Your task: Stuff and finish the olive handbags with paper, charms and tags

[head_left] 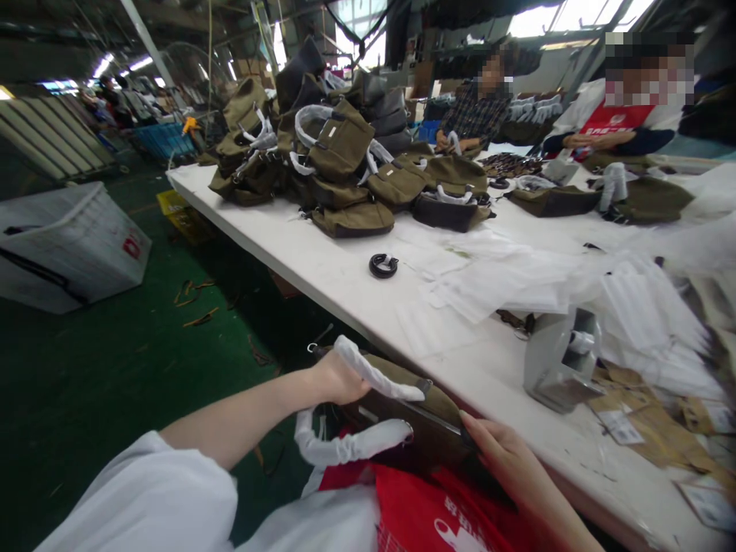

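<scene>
An olive-green handbag (442, 402) with dark trim is held in front of my body, at the near edge of the table. Its two handles are wrapped in white film, and one white-wrapped handle (373, 376) arches across my left hand. My left hand (340, 381) grips the bag's left end near the top edge; its fingertips are partly hidden. At the bag's right end, my right hand (500, 445) pinches the top corner, thumb on the near side. The bag's opening shows as a dark slit between the two hands.
A heap of similar bags (339, 153) covers the far left of the white table (345, 272). Nearby lie a coiled black strap (383, 265), white plastic sheets (506, 268), a grey tape dispenser (560, 360) and brown tags (649, 414). Two people sit opposite. A white bin (74, 245) stands left.
</scene>
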The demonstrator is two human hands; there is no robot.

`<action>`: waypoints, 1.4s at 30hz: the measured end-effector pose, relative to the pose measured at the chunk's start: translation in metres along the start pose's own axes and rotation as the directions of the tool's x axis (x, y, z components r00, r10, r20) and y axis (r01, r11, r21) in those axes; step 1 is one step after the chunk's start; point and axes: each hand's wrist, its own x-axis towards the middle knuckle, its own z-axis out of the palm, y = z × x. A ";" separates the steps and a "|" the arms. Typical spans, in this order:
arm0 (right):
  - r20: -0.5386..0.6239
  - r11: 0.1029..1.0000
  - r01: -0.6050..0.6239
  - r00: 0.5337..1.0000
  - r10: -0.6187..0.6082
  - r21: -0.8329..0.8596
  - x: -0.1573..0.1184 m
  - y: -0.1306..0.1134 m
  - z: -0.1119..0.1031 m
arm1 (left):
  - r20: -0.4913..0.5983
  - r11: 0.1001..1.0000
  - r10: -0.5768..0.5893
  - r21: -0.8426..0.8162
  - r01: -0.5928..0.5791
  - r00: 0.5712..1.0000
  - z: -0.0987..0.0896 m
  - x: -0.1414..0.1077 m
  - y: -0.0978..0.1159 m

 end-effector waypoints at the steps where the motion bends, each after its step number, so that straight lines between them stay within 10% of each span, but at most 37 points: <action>1: -0.021 1.000 -0.010 1.000 0.009 -0.007 -0.002 0.002 -0.006 | -0.009 0.998 -0.070 0.006 0.070 0.997 0.001 -0.003 -0.015; 6: -0.103 0.999 -0.030 0.994 0.028 -0.013 -0.006 0.012 -0.024 | -0.011 0.939 -0.342 -0.035 0.342 0.940 0.004 -0.020 -0.073; 19: -0.071 0.979 -0.115 0.992 0.105 -0.168 0.007 0.048 -0.039 | -0.014 0.794 -0.472 -0.442 0.418 0.882 0.032 -0.031 -0.129; 24: 0.049 0.980 -0.045 0.997 0.056 -0.194 -0.002 0.032 -0.024 | 0.171 0.603 -0.154 -0.764 0.229 0.973 0.060 -0.029 -0.109; 29: 0.149 0.993 0.113 0.982 -0.118 0.045 -0.028 -0.003 -0.017 | -0.044 0.283 -0.133 -0.959 -0.005 0.990 0.049 -0.021 -0.066; 33: -0.142 0.967 0.217 0.970 -0.198 0.134 -0.059 -0.032 -0.051 | -0.226 0.377 -0.204 -0.916 -0.136 0.953 -0.009 -0.028 -0.050; 36: -0.475 0.921 0.347 0.850 -0.229 0.177 -0.054 -0.055 -0.085 | -0.376 0.528 -0.204 -0.820 -0.222 0.904 -0.044 -0.014 -0.044; 38: -0.571 0.893 0.420 0.777 -0.264 0.159 -0.031 -0.066 -0.103 | -0.437 0.561 -0.263 -0.794 -0.232 0.860 -0.052 0.009 -0.040; 42: -0.536 0.870 0.466 0.782 -0.319 0.162 0.027 -0.053 -0.120 | -0.404 0.498 -0.385 -0.848 -0.182 0.830 -0.036 0.070 -0.035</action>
